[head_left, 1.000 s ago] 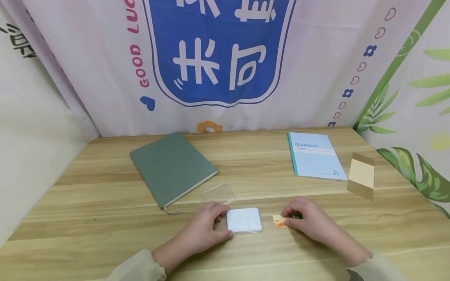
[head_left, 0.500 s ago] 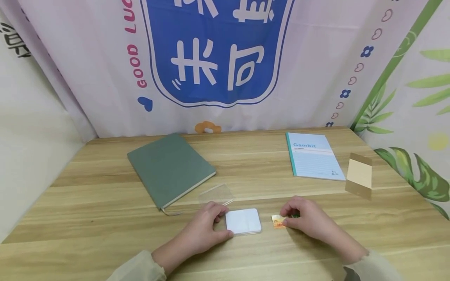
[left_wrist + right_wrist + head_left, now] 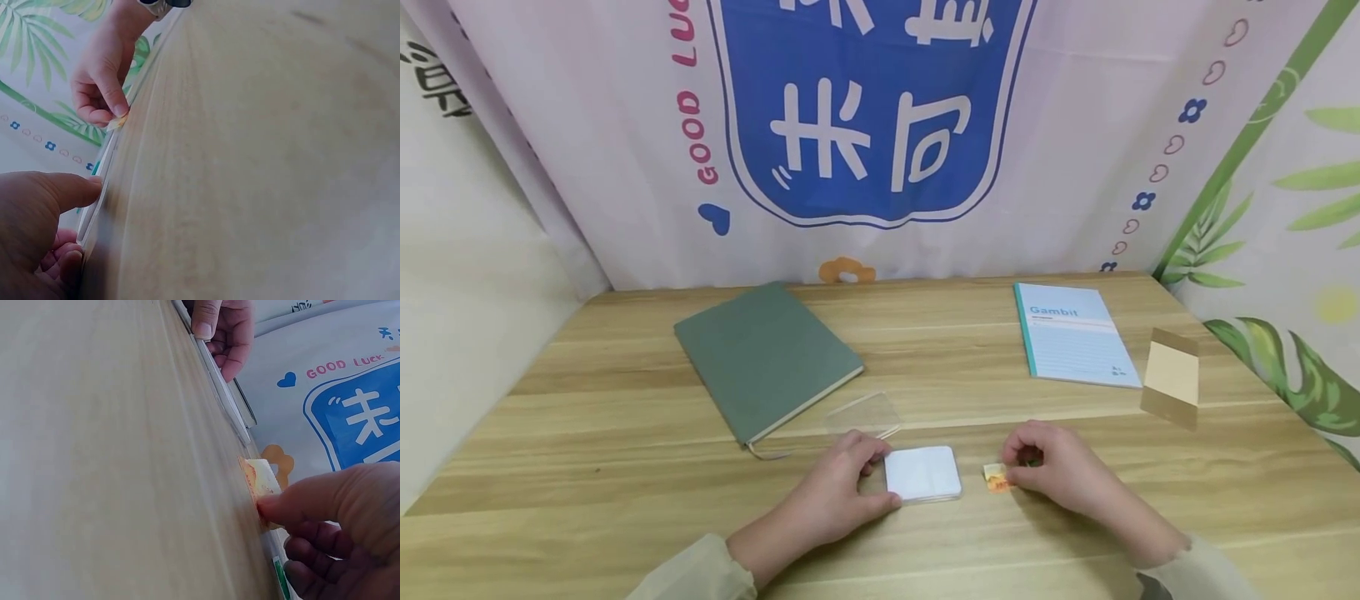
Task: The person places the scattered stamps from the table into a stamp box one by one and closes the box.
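Note:
My left hand (image 3: pixel 842 483) grips the left edge of a flat clear case with a white top (image 3: pixel 922 472), thumb at the near corner and fingers at the far one. The case lies flat on the table. To its right, my right hand (image 3: pixel 1060 471) pinches a small orange and yellow postage stamp (image 3: pixel 997 478) between thumb and fingers. In the right wrist view, a toothed edge shows on the stamp (image 3: pixel 264 487), which stands tilted close over the table. Partly hidden by the right hand is a small green piece (image 3: pixel 281 578). Behind the left hand lies a clear plastic cover (image 3: pixel 865 414).
A dark green hardback notebook (image 3: pixel 767 358) with a ribbon lies at the back left of the wooden table (image 3: pixel 587 467). At the back right are a light blue Gambit notebook (image 3: pixel 1075 333) and a brown and cream card sleeve (image 3: pixel 1171 377). A printed curtain (image 3: pixel 1060 167) hangs behind.
The stamp has tilted slightly in the right hand's fingers. The left hand and the case stay in place; the head view shifts a little.

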Demonstrator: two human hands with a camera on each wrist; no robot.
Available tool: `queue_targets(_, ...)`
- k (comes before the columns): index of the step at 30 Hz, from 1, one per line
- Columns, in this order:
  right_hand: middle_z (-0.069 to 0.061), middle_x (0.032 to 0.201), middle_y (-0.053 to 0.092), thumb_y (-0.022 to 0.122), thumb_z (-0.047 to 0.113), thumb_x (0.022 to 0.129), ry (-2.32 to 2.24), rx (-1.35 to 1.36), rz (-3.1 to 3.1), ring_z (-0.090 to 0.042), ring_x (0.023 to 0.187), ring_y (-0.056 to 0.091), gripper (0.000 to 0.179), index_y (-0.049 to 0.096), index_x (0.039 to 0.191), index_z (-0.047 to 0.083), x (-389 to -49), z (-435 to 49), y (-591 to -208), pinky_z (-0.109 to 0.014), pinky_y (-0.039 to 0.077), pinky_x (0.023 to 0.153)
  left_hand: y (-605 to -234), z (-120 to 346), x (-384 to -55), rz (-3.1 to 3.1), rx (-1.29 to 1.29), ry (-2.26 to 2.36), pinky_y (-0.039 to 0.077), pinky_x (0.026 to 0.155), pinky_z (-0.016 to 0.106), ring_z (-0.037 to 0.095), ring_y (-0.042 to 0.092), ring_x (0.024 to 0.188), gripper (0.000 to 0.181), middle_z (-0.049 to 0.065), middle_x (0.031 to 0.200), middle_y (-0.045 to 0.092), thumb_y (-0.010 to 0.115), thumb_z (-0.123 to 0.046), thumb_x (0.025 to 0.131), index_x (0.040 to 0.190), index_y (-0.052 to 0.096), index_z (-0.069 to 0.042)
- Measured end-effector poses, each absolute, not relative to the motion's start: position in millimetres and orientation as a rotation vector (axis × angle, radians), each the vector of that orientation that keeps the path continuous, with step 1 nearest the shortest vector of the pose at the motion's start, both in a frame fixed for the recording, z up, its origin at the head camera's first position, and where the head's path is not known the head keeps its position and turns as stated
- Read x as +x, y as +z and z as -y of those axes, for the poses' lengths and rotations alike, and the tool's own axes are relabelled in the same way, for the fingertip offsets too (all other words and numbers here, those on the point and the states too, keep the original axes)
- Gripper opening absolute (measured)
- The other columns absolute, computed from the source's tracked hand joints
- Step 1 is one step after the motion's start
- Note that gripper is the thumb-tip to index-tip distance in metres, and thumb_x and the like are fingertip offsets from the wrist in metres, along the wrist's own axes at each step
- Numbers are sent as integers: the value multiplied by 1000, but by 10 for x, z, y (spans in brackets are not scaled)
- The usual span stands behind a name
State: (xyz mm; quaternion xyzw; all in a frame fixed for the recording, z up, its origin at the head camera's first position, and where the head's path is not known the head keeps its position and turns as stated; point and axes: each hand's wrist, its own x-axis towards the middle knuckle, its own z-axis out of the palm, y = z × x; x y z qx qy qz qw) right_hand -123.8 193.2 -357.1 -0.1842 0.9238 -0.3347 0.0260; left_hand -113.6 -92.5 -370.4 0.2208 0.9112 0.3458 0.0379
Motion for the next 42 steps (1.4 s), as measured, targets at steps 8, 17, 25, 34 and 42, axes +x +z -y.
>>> queue_targets(8,5,76,57,67,3,77,-1084,-604,-2763,-4,69,48,13,62,76,14,-1249,-1944,-3509,-21,44,61,-3691,914,-1122,-2789,687,1064,44,72,25,11,47,83,43,-2,93,49,77,-23,73,107,60,-4)
queue_targets(17,2,76,57,66,7,81,-1095,-617,-2576,-6,67,49,4,63,81,10,-1344,-1984,-3422,-22,44,58,-3690,925,-1122,-2796,702,1044,43,71,24,9,46,82,43,-3,92,48,78,-24,73,107,60,-4)
queue_targets(25,-5,78,56,66,11,82,-1293,-536,-2376,-11,68,49,11,63,88,3,-1394,-1965,-3384,-22,43,57,-3689,927,-1127,-2794,697,1044,44,72,24,9,47,83,43,-3,93,49,77,-24,73,108,60,-4)
queue_targets(34,-5,79,56,67,12,82,-1344,-533,-2342,-13,70,50,13,63,89,2,-1445,-1855,-3371,-23,45,59,-3685,919,-1125,-2811,705,1021,43,71,23,9,46,82,43,-4,91,47,77,-24,73,107,60,-5)
queue_targets(42,-5,80,58,69,13,81,-1339,-557,-2348,-14,71,49,12,64,87,4,-1480,-1687,-3349,-23,43,60,-3666,919,-1119,-2804,689,998,43,71,24,9,46,82,44,-4,92,47,77,-26,74,109,60,-5)
